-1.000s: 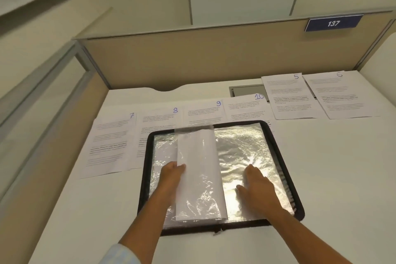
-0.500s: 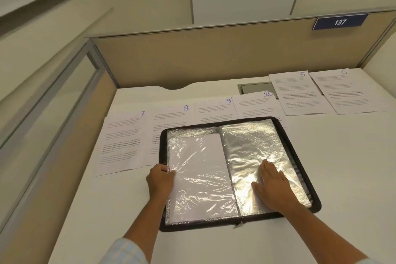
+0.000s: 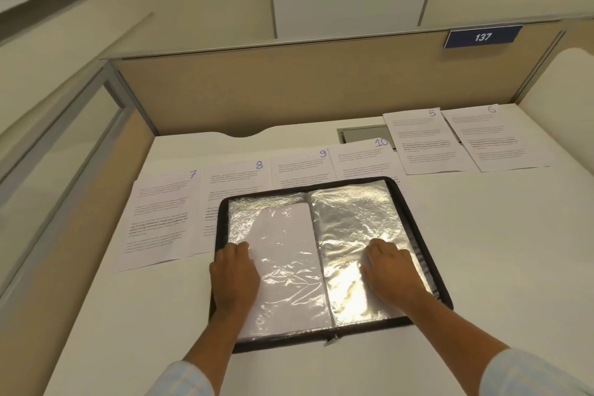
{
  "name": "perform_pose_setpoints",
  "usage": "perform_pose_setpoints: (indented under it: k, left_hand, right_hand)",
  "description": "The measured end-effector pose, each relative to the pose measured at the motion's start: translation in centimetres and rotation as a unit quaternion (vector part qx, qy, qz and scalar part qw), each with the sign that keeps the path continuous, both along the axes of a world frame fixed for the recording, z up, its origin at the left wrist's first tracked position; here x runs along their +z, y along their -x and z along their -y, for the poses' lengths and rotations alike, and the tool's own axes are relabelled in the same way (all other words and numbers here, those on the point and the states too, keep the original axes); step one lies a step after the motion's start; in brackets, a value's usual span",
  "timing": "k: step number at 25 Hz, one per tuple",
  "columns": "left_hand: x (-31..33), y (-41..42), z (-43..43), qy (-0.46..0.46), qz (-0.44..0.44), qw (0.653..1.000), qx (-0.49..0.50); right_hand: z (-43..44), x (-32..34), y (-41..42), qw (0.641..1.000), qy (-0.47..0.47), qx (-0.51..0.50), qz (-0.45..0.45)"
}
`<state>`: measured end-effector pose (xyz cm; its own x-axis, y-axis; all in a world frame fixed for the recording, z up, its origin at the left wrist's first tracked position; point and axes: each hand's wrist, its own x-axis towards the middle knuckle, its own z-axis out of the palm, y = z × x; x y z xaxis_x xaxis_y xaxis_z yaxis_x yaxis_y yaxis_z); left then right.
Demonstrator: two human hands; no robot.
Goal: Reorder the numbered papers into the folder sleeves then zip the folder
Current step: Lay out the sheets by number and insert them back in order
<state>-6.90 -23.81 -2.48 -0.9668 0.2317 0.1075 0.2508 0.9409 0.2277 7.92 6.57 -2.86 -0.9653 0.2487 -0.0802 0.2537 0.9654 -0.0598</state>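
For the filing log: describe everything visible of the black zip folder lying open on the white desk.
The black zip-edged folder lies open and flat on the white desk. Its crinkled clear plastic sleeves shine; the left one holds a white sheet, the right looks empty. A metal zip pull sits at the near edge. The left hand rests on the left page, the right hand on the right. Its far edge overlaps paper 8, paper 9 and paper 10.
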Motion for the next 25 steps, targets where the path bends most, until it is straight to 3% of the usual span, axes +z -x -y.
perform_pose_setpoints:
  k: [4, 8, 18, 21, 25]
  left_hand:
    - [0.4, -2.4, -6.9, -0.013, 0.01, 0.997, -0.081]
    - [-0.1, -3.8, -13.9, 0.005, 0.007, 0.991, -0.132]
    - [0.6, -2.4, -33.5, -0.063, 0.045, 0.978, -0.195]
    - [1.5, -0.6, -39.9, -0.131, 0.099, 0.969, -0.184]
    - [2.3, 2.1, -47.0, -0.259, 0.235, 0.935, -0.064]
  right_hand:
    - [-2.0, -0.6, -0.1, 0.997, 0.06, 0.009, 0.04]
    - [-5.6, 0.1, 0.1, 0.995, 0.102, 0.001, 0.017]
    - [-21.0, -0.8, 3.3, 0.992, 0.114, -0.059, -0.015]
    - [-26.1, -1.7, 4.8, 0.99, 0.113, -0.088, -0.023]
    - [-31.7, -2.9, 6.8, 0.988, 0.096, -0.114, -0.037]
